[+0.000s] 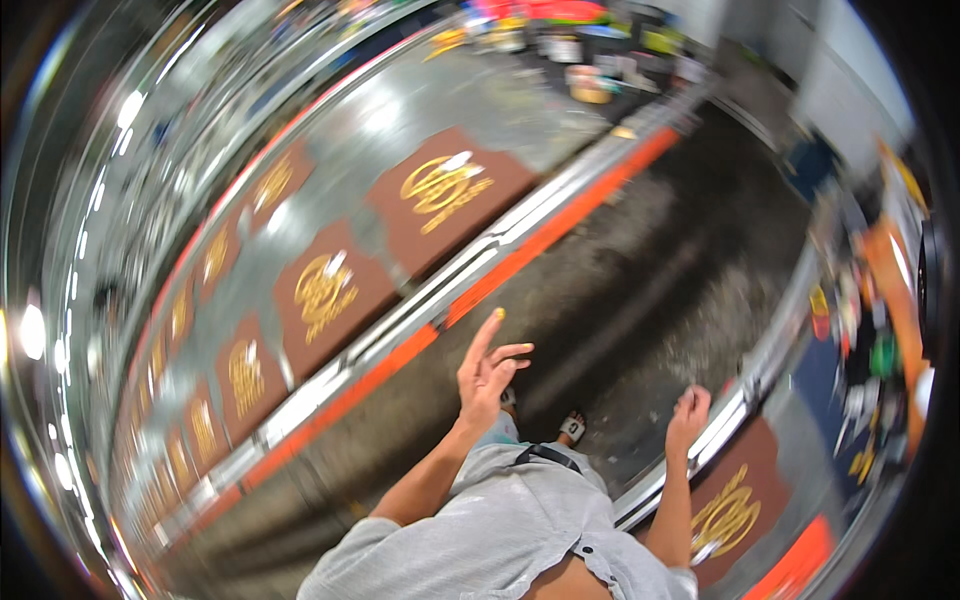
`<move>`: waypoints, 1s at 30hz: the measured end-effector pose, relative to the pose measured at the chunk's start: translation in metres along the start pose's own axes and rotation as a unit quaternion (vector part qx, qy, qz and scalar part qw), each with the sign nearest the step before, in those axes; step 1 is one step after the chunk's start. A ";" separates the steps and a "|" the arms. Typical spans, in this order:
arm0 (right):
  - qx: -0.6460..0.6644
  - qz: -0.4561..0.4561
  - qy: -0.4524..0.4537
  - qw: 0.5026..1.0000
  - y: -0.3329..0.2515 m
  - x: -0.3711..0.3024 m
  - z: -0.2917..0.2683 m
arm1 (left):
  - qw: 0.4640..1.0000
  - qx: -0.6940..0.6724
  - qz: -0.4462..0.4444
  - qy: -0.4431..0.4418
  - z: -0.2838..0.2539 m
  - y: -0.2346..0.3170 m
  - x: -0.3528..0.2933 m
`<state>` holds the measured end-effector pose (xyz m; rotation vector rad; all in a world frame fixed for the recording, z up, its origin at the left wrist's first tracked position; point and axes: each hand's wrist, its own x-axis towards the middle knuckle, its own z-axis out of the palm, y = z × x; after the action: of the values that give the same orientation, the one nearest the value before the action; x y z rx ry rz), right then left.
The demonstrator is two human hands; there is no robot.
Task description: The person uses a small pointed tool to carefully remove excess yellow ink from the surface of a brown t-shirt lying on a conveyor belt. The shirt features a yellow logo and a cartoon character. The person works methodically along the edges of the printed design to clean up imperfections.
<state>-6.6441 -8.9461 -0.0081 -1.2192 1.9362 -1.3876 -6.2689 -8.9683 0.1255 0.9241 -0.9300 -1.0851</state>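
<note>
My left hand (488,372) is held out in front of me over the aisle, fingers spread and empty. Yellow marks show on its fingertips. Bent fingers curl in on my right hand (688,415), raised beside the rail of the right-hand table; nothing shows in it. Nearest that hand is a brown fabric garment piece (768,465) with a gold round print. On the long table to my left lie several similar pieces, among them a large brown garment piece (500,165) and another brown garment piece (375,285). Neither hand touches them.
The long grey table (350,125) has a metal rail and an orange edge (560,225). Tubs and containers (590,85) crowd its far end. Tools and small items (860,400) lie on the right-hand table. Between the tables runs a dark, stained floor (640,280).
</note>
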 end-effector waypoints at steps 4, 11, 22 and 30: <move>-0.043 0.035 -0.100 0.993 -0.009 -0.009 0.035 | 0.991 0.011 0.003 0.135 -0.051 0.015 -0.044; -0.020 0.017 -0.346 0.938 -0.080 -0.062 0.175 | 0.963 -0.024 0.000 0.269 -0.142 0.027 -0.066; -0.001 -0.072 -0.531 0.844 -0.187 -0.092 0.362 | 0.861 0.095 0.142 0.478 -0.299 0.079 -0.074; 0.030 -0.451 -0.613 0.648 -0.209 -0.112 0.494 | 0.749 0.153 0.144 0.628 -0.306 0.092 -0.076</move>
<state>-6.1249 -9.1201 -0.0204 -2.3302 0.2557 -0.4635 -5.9714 -8.8317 0.0995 1.4134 -0.0565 0.1201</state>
